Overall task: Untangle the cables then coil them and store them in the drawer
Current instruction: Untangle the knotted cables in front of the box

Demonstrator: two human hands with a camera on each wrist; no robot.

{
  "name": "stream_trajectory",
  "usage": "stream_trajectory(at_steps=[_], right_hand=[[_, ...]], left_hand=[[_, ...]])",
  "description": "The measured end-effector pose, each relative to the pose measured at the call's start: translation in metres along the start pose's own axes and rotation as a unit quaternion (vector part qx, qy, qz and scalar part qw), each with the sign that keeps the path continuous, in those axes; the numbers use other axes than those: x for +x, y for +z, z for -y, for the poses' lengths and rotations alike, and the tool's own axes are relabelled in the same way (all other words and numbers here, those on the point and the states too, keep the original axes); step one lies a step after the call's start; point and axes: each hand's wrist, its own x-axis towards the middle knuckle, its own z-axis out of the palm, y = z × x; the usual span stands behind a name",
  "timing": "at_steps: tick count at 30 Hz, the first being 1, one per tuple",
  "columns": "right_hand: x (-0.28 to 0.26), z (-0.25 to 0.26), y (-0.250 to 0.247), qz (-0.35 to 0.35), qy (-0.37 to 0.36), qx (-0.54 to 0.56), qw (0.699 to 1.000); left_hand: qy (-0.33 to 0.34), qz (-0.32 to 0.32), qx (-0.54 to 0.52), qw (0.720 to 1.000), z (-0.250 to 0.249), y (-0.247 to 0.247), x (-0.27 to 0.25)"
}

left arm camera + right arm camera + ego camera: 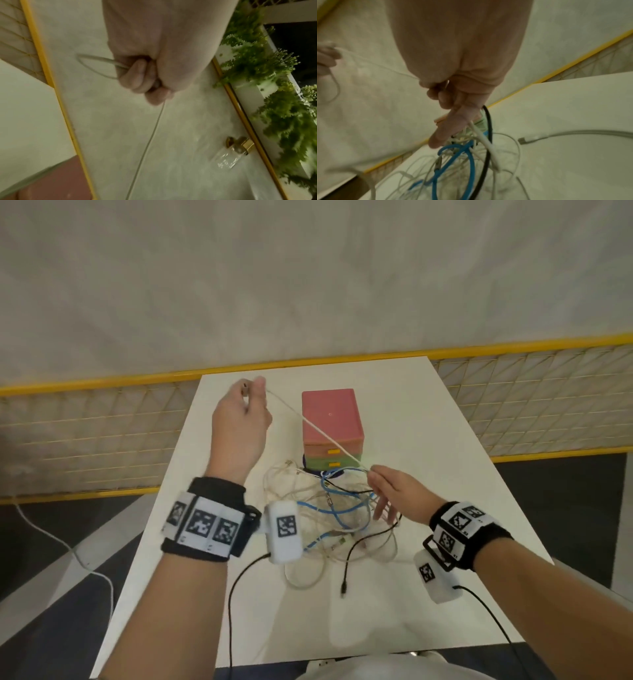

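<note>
White table (pixel 428 440) holds everything. Pink-topped drawer box (pixel 330 414) stands near far edge, drawers closed. Cable heap (pixel 339 518), white, blue and black strands tangled, lies on table just in front of box. One white cable (pixel 318 429) runs taut from heap across box top between both hands. Left hand (pixel 241 422) raised, fingers curled tight round cable end. Right hand (pixel 397 491) above heap, thumb and forefinger pinching same cable, other fingers loose.
</note>
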Motion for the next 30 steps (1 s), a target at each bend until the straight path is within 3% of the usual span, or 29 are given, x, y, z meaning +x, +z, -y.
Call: stream_trajectory(at_steps=[2,4,6,8,10,13,18,21,23,28,30], right_hand=[[-0.001,-0.008,0.004,-0.011,0.008,-0.018,1.000],[0.000,-0.004,0.005,-0.021,-0.007,-0.047,0.999],[0.003,0.003,0.005,-0.026,-0.032,-0.078,0.996],[0.004,0.010,0.004,-0.024,-0.059,-0.108,0.992],[0.005,0.016,0.002,-0.020,-0.092,-0.113,0.989],[0.004,0.016,0.001,-0.013,-0.124,-0.118,0.985],[0.001,-0.005,-0.005,-0.028,-0.075,-0.119,0.990],[0.002,-0.004,-0.005,-0.042,-0.085,-0.136,0.986],[0.006,0.002,-0.004,-0.050,-0.095,-0.148,0.983],[0.006,0.019,0.001,-0.062,-0.153,-0.174,0.971],[0.005,0.019,0.004,-0.081,-0.173,-0.177,0.966]], left_hand=[[-0.012,0.044,0.069,0.997,0.009,-0.002,0.000],[0.024,0.093,0.135,0.986,0.015,0.009,-0.014],[0.055,0.199,0.141,0.968,0.018,0.028,-0.035],[0.041,0.317,0.143,0.937,0.021,0.050,-0.054],[0.021,0.384,0.159,0.909,0.026,0.063,-0.064],[0.047,0.349,0.157,0.923,0.025,0.061,-0.059],[0.078,0.152,0.132,0.976,0.021,0.028,-0.030],[0.060,0.113,0.172,0.977,0.035,0.021,-0.028],[0.065,0.141,0.171,0.973,0.036,0.027,-0.037],[0.052,0.324,0.201,0.923,0.034,0.061,-0.063],[0.052,0.322,0.200,0.924,0.034,0.064,-0.064]])
